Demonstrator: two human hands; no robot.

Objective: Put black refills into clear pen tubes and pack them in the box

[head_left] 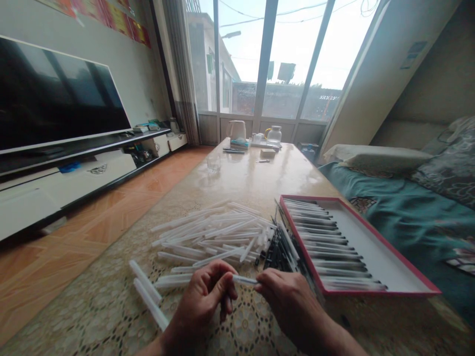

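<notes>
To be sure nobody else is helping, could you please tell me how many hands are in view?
2: the left hand, pinching the left part of a slim white tube, and the right hand, pinching its right part. No others show.

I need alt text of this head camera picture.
The left hand and right hand hold a slim whitish tube above a patterned table. Beyond lie similar loose tubes and dark slim pieces; rightward, a red-rimmed box holds pen-like sticks.

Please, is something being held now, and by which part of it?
Yes, a slim whitish tube: the left hand pinches it near its left end, and the right hand grips it near its right end.
</notes>
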